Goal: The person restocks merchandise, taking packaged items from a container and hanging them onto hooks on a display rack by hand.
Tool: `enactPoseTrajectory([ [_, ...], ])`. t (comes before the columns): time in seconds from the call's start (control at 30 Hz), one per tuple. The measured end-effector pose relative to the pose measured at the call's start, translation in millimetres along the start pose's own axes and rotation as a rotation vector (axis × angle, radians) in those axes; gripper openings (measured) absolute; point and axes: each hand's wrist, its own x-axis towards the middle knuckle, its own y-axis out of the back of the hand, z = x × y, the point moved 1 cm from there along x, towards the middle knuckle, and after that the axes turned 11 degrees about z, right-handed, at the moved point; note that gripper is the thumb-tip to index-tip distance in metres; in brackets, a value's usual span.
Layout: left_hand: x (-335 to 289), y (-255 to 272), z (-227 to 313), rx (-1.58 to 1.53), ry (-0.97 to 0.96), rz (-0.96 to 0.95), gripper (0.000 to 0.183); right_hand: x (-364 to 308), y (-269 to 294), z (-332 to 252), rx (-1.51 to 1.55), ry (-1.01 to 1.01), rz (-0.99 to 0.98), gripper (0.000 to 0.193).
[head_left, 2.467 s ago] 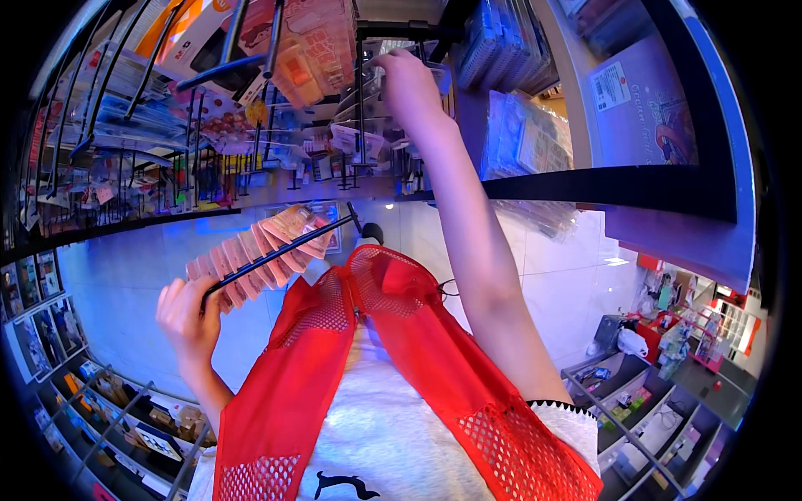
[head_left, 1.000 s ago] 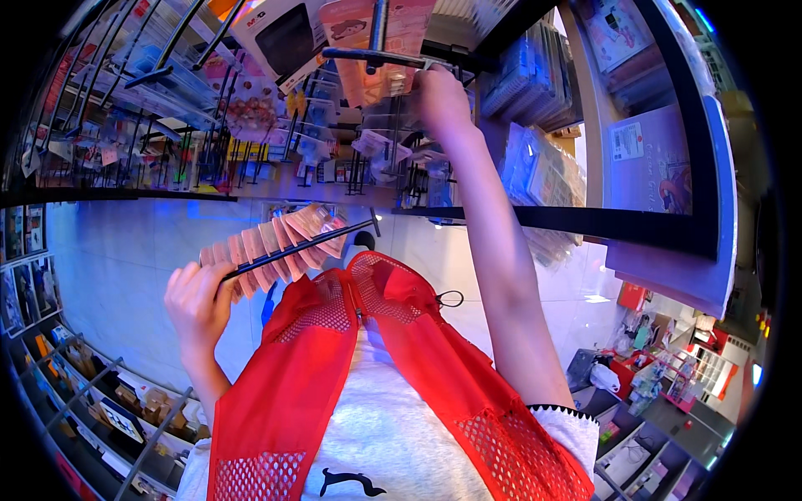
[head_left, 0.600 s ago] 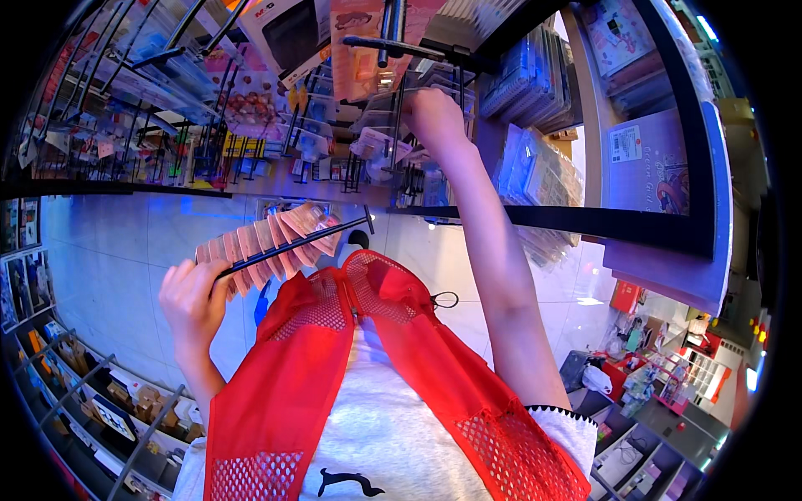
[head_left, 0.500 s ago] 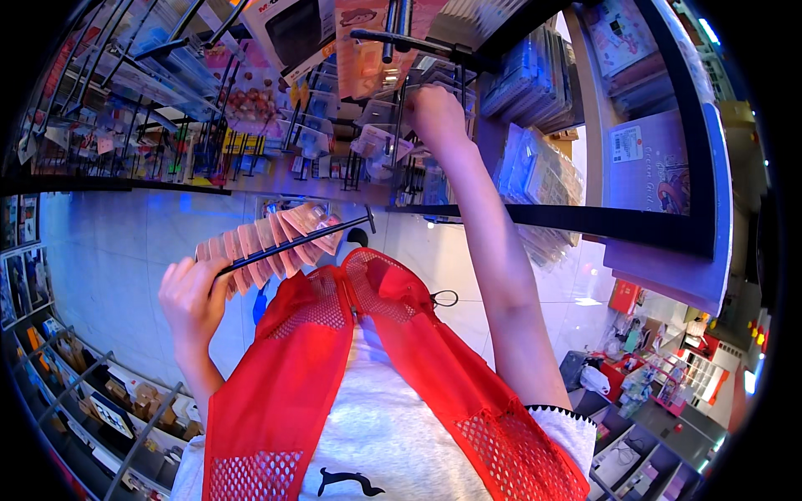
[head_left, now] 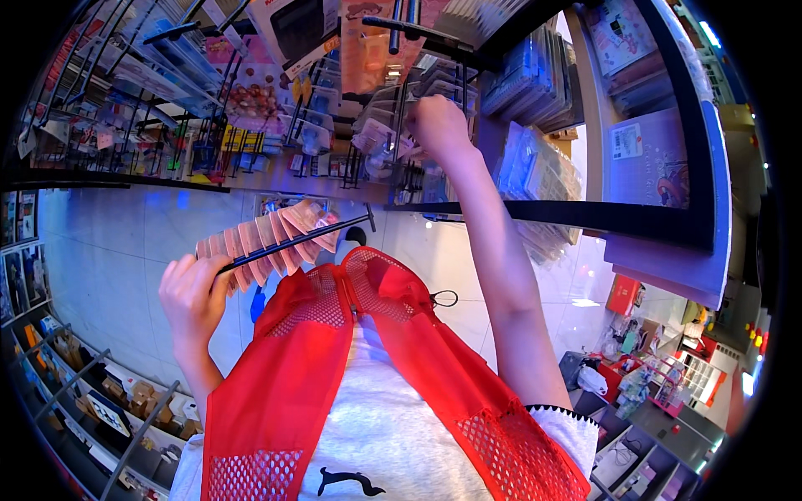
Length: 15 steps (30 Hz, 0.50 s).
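My left hand (head_left: 194, 288) is closed round the end of a black display hook (head_left: 292, 242) with a crossbar at its far tip. A row of flat pinkish packets (head_left: 259, 242) hangs along that hook, packed close together. At the rack ahead, my right hand (head_left: 440, 125) reaches in among hanging clear packets (head_left: 376, 134), its fingers curled. Whatever those fingers hold is hidden behind the hand. Just above it, a black hook with a crossbar (head_left: 426, 35) juts out from the rack.
A black-framed shelf (head_left: 585, 219) runs along my right forearm, with stacks of clear-wrapped goods (head_left: 535, 79) on it. Many hooks with packaged goods (head_left: 251, 100) fill the rack ahead. Low bins (head_left: 125, 409) stand at lower left. Pale floor tiles (head_left: 109, 250) lie below.
My right hand has drawn slightly back toward me at the rack, its fingers still curled. The left hand keeps its hold on the hook of packets, hardly moved. The view has shifted a little.
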Motion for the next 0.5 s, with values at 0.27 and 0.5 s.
enactPoseTrajectory([
  [0.27, 1, 2, 2, -0.018, 0.001, 0.005, 0.016, -19, 23, -2, 0.145, 0.016, 0.127, 0.012],
  [0.5, 6, 3, 5, -0.027, -0.015, -0.003, 0.016, -35, 18, -19, -0.003, 0.212, 0.139, 0.006],
])
